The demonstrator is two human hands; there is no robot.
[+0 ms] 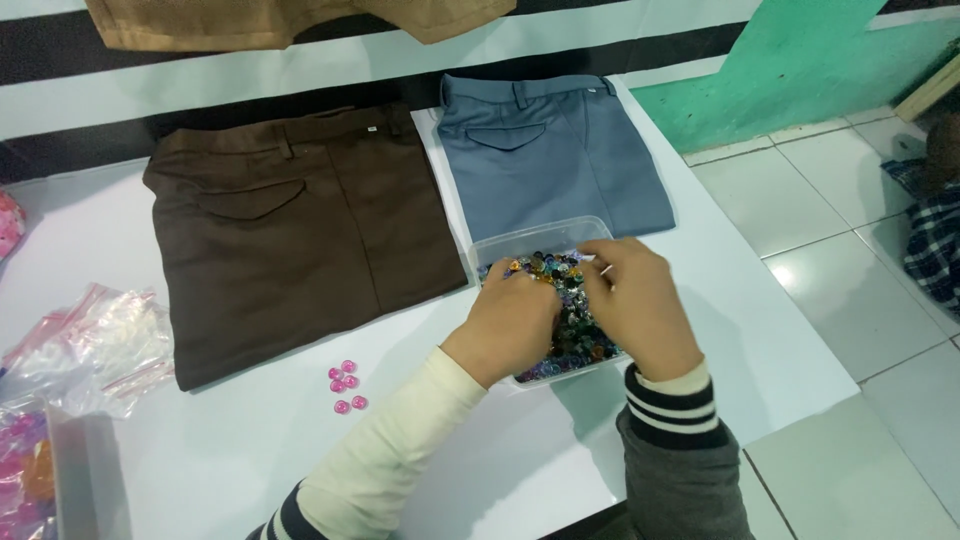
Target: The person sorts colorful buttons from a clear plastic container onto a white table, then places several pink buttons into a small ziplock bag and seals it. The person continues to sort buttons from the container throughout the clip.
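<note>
A clear plastic container [500, 245] of mixed-colour buttons [575, 335] is worked by two hands at the right side of a white table [250, 450], its far corner just beside the folded blue-grey trousers [545, 150]. The left hand [510, 325] is sunk among the buttons with fingers curled under; whether anything is gripped cannot be told. The right hand [640, 300] is arched over the container, its thumb and forefinger pinched together on what appears to be a small pale button [606, 266]. The buttons are judged light, hard and smooth, likely to slip or scatter, and best taken singly by the rim between fingertips; the thin-walled container is judged light and easily shoved, best steadied at its sides. Both forearms are brought in from the near edge, sleeves cream and grey with dark stripes. Folded brown trousers [290, 230] lie to the left, with six pink buttons [345, 385] on the table near them and clear plastic bags [95, 345] further left.
</note>
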